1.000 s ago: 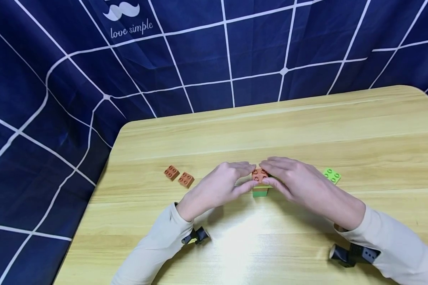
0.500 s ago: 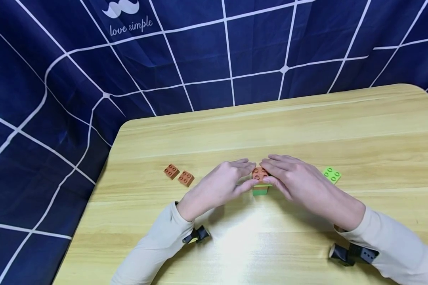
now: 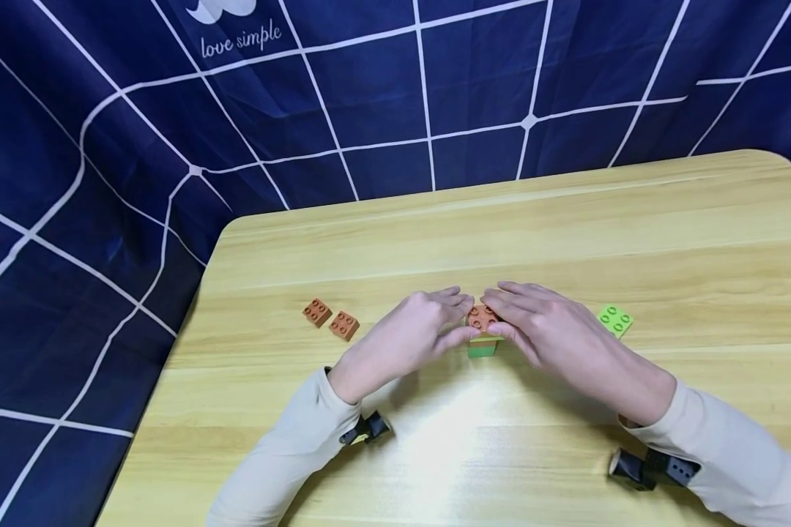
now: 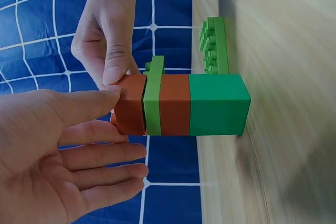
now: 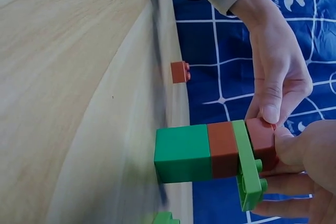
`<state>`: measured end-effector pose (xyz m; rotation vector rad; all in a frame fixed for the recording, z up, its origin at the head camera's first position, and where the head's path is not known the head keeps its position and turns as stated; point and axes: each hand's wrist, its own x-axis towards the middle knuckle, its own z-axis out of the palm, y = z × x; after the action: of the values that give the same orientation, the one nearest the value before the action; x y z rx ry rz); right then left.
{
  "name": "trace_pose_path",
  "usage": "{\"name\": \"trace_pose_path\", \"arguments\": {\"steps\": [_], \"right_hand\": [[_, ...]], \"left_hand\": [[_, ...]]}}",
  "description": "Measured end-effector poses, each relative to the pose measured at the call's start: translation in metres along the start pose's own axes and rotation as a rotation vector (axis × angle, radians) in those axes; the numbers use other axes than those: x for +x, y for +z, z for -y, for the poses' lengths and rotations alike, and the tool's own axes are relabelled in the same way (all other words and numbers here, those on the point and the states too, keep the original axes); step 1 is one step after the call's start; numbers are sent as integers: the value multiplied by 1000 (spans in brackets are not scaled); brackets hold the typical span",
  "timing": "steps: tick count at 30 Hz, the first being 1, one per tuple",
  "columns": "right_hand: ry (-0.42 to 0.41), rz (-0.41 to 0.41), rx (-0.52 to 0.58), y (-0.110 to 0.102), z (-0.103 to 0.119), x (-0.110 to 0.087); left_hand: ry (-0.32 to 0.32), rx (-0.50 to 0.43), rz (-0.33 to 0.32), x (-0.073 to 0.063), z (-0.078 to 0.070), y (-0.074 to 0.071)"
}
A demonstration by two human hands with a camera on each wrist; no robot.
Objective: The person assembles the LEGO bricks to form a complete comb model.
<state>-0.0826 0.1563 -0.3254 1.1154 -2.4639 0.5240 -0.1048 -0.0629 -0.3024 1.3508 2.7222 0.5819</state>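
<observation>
A small tower of building blocks stands on the table. At its base is a green block [image 4: 219, 104], then an orange-brown brick [image 4: 175, 104], a light green plate [image 4: 153, 96] that juts out to the right side, and a top orange-brown brick [image 3: 482, 319]. From the left, my left hand [image 3: 411, 333] pinches the top brick between thumb and fingers. My right hand [image 3: 556, 329] pinches the same brick from the other side. In the left wrist view a thin dark gap shows between top brick and plate, so the brick sits slightly tilted.
Two loose orange-brown bricks [image 3: 344, 326] lie to the left of my left hand. A light green plate with studs [image 3: 615, 320] lies beyond my right hand. The wooden table [image 3: 501, 454] meets a blue curtain [image 3: 369, 88] with white lines behind and at left.
The head view has tipped a little, so the curtain print sits higher in the frame. Both hands stay on the top brick with almost no visible movement.
</observation>
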Motion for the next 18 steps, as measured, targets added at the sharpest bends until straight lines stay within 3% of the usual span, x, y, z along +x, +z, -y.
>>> {"name": "trace_pose_path", "arguments": {"steps": [18], "right_hand": [[27,-3,-2,4,-2,-1]], "left_hand": [[11,6,-11,-1,2,2]]}}
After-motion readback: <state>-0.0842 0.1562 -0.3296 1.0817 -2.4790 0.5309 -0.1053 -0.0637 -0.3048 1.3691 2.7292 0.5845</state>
